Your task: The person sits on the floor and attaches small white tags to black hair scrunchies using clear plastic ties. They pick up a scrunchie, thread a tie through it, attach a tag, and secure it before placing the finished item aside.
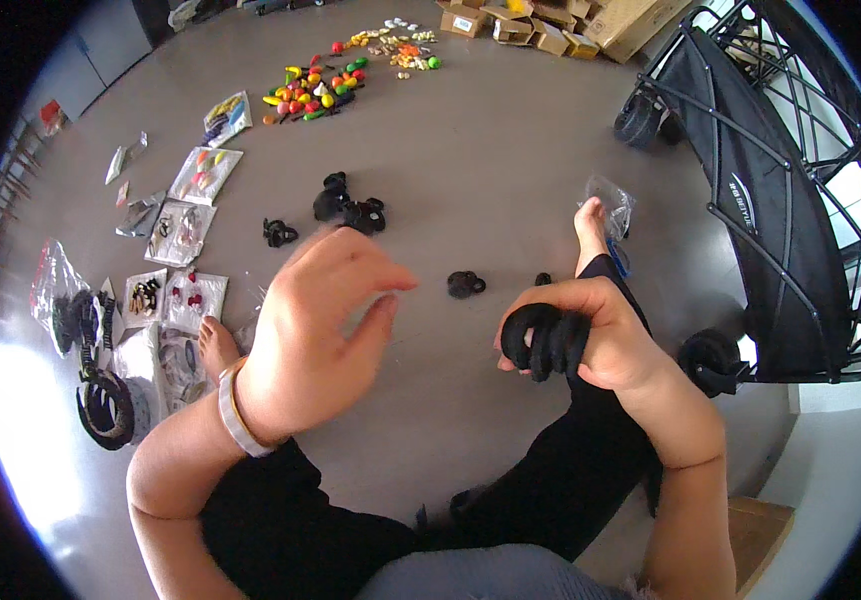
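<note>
My right hand point(612, 335) is closed around a bundle of black fabric loops that look like hair ties point(544, 342), held above my right leg. My left hand point(315, 315) hangs over the floor left of centre, thumb and forefinger curved with a gap between them, and nothing shows in it. Just beyond it lies a heap of similar black hair ties point(332, 202), with a smaller black cluster point(278, 233) to its left. Another black cluster point(466, 284) rests on the floor between my hands. A small black piece point(543, 279) peeks out behind my right hand.
Clear packets point(178, 232) of small items lie along the left, near a black ribbed headband point(105, 410). Farther off is a pile of colourful toy fruit and vegetables point(315, 92). Cardboard boxes point(550, 38) stand at the back; a black folding wagon point(750, 190) is at right.
</note>
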Motion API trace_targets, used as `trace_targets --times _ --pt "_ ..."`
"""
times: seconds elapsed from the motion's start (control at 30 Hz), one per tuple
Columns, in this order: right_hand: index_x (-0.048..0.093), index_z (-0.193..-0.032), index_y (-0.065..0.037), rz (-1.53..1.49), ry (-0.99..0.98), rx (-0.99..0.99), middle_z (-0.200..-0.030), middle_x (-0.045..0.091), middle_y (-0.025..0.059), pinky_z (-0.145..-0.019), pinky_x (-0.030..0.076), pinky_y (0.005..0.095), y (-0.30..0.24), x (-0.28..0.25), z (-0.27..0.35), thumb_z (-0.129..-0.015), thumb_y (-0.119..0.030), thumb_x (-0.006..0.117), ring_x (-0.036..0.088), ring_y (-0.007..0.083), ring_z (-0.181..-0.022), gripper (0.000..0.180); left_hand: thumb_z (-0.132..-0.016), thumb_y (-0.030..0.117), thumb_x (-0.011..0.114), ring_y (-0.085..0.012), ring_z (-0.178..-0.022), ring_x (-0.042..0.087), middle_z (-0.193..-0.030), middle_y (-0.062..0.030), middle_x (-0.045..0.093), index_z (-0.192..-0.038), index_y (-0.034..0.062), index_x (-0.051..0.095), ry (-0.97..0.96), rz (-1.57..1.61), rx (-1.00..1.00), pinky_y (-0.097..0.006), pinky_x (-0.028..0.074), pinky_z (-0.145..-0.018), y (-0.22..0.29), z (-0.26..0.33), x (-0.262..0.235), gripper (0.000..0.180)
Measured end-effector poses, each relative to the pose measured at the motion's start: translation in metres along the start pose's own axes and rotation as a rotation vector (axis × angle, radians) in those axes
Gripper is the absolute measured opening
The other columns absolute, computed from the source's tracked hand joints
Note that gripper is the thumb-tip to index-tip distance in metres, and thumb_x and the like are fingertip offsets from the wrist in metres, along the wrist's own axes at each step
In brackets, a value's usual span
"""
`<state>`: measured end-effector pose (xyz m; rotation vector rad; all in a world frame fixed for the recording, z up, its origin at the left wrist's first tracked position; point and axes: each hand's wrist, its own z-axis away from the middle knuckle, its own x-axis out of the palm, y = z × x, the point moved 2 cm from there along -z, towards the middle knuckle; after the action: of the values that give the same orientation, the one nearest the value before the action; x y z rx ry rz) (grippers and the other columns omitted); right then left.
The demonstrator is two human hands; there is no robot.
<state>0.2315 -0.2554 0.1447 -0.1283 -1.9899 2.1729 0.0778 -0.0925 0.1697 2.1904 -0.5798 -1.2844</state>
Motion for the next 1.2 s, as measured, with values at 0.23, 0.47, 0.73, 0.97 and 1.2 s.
trace_targets --times 0.23,0.47,0.73,0.97,1.2 --pt "0.060 -0.089 0.003 0.436 -0.039 -0.273 -0.081 0.060 0.0031 -0.063 0.043 0.0233 -0.010 0.019 -0.006 -0.076 0.001 0.058 0.055 0.0099 -0.075 0.013 -0.062 -0.004 0.059 -0.0278 -0.078 0.058 -0.084 -0.0108 0.059 -0.092 0.0022 0.059 -0.192 -0.075 0.068 -0.043 0.042 -0.078 0.023 0.003 0.017 0.030" --pt "0.058 -0.090 0.003 0.286 0.027 -0.287 -0.089 0.056 0.0071 -0.066 0.043 0.0248 -0.011 0.018 -0.004 -0.076 -0.008 0.063 0.055 0.0133 -0.077 0.018 -0.076 -0.001 0.060 -0.0082 -0.058 0.050 -0.068 -0.0047 0.057 -0.083 -0.0006 0.061 -0.068 0.367 -0.157 -0.022 0.040 -0.052 0.001 0.006 0.020 0.008" --pt "0.052 -0.096 0.002 0.035 -0.039 -0.249 -0.088 0.054 0.0045 -0.069 0.045 0.0237 0.000 0.014 -0.005 -0.075 -0.018 0.069 0.055 0.0108 -0.080 0.034 -0.087 0.010 0.051 -0.0038 -0.055 0.040 -0.067 0.0026 0.049 -0.088 0.0043 0.052 -0.006 1.077 -0.507 -0.018 0.032 -0.048 0.007 0.009 0.030 0.006" --pt "0.050 -0.100 0.000 -0.036 0.019 -0.231 -0.087 0.058 0.0069 -0.071 0.047 0.0244 0.000 0.016 -0.009 -0.076 -0.011 0.067 0.058 0.0129 -0.082 0.032 -0.086 0.009 0.053 -0.0036 -0.058 0.041 -0.070 0.0022 0.051 -0.087 0.0033 0.054 -0.098 1.211 -0.551 -0.018 0.032 -0.050 -0.001 0.013 0.030 0.006" --pt "0.052 -0.108 0.003 0.082 -0.013 -0.238 -0.084 0.057 0.0077 -0.066 0.044 0.0223 -0.008 0.017 -0.005 -0.082 -0.023 0.061 0.057 0.0124 -0.076 0.038 -0.083 0.004 0.057 -0.0010 -0.065 0.044 -0.075 0.0044 0.052 -0.087 0.0017 0.057 -0.187 1.011 -0.499 -0.016 0.035 -0.055 -0.001 0.014 0.024 0.004"
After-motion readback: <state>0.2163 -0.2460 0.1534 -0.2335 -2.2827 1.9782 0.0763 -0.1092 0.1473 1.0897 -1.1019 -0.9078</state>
